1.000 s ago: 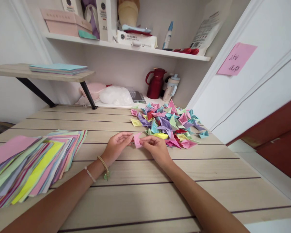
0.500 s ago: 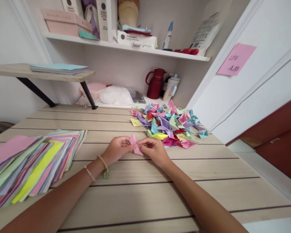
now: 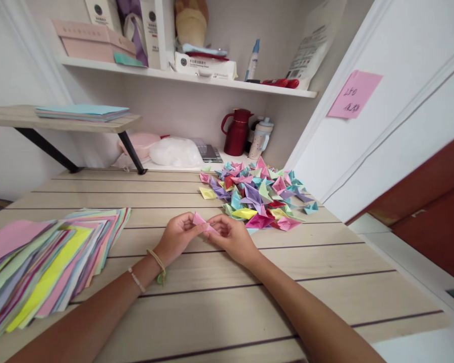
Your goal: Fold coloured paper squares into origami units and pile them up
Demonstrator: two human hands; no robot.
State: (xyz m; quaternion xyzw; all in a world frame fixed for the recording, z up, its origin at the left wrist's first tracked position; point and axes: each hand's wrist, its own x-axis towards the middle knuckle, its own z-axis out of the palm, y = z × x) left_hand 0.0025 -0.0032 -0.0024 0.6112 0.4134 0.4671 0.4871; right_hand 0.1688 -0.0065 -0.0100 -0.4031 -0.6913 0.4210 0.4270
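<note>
A small piece of folded pink paper [image 3: 199, 219] is pinched between both hands above the middle of the table. My left hand [image 3: 179, 236] grips its left side, thumb along the near face. On the right side, my right hand [image 3: 230, 236] closes thumb and fingers round the paper, hiding part of it. Just beyond the right hand lies a heap of folded paper boats [image 3: 252, 195] in many colours. Off to the left is a fanned stack of coloured paper sheets [image 3: 56, 259].
The slatted wooden table [image 3: 196, 317] backs onto a white shelf unit [image 3: 147, 72]. A red jug [image 3: 236, 132] and a pale cup [image 3: 261, 138] stand behind the boats. At the left, a small raised wooden shelf [image 3: 113, 124] on black legs carries more paper.
The pink paper has turned from nearly upright to a flatter slant between my fingers. My right fingers now cover more of it. The whole view has shifted slightly.
</note>
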